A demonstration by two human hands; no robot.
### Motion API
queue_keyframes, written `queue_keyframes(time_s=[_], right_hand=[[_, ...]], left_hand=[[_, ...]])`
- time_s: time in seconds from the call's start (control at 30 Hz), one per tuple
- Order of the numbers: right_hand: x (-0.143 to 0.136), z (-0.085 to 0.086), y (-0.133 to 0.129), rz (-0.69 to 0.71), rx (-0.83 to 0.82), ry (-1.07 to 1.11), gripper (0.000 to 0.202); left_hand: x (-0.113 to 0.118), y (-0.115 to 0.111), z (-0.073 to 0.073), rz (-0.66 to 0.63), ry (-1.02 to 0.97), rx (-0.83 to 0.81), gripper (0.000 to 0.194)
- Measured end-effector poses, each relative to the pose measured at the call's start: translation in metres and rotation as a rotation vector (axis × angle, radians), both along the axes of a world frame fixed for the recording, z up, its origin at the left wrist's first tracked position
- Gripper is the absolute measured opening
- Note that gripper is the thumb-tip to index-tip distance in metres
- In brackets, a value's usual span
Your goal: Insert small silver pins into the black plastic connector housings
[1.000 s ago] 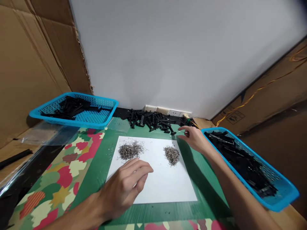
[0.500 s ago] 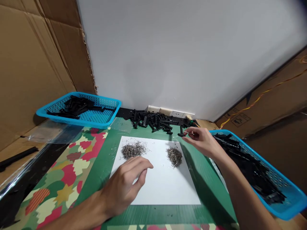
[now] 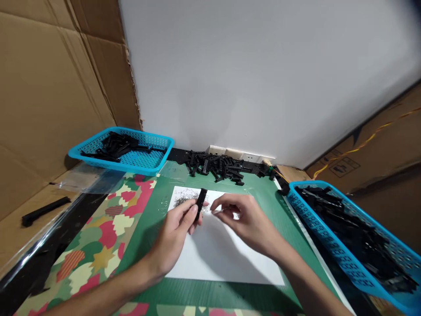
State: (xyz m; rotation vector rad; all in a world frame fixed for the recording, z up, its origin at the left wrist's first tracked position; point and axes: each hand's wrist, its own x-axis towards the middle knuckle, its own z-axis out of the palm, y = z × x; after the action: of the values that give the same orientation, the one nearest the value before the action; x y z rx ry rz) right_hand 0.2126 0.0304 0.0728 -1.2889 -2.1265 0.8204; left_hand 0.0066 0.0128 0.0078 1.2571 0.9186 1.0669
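Note:
Over the white paper [image 3: 230, 263], my left hand [image 3: 179, 226] grips a narrow black plastic piece [image 3: 201, 204] between thumb and fingers, its upper end tilted away from me. My right hand [image 3: 250, 219] is just to the right, thumb and forefinger pinched near the piece. Whatever sits between those fingertips is too small to make out. Behind my left hand lies a pile of tiny metal parts [image 3: 186, 198], partly covered. A second metal pile is mostly hidden by my right hand.
Black plastic pieces [image 3: 213, 166] lie heaped at the back of the green board [image 3: 148, 210]. Blue baskets with black parts stand at the left [image 3: 141, 169] and right [image 3: 345, 263]. One black bar [image 3: 46, 210] rests far left. Sockets [image 3: 251, 157] line the wall.
My right hand has come from the back right to the paper's middle. A black plastic piece is now in my left hand, which held nothing before and has moved slightly right.

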Motion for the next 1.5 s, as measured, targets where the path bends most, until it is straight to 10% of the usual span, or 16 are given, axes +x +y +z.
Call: queue_keyframes(time_s=[0.43, 1.07, 1.5], right_hand=[[0.008, -0.066, 0.032, -0.188, 0.044, -0.247, 0.018], [0.000, -0.027, -0.015, 0.022, 0.045, 0.002, 0.008], [-0.011, -0.033, -0.023, -0.079, 0.126, 0.214, 0.008]], left_hand=[[-0.001, 0.000, 0.000, 0.070, -0.097, -0.051, 0.044], [-0.004, -0.002, 0.004, -0.056, 0.427, 0.199, 0.031], [-0.002, -0.003, -0.002, 0.003, 0.357, 0.225, 0.026]])
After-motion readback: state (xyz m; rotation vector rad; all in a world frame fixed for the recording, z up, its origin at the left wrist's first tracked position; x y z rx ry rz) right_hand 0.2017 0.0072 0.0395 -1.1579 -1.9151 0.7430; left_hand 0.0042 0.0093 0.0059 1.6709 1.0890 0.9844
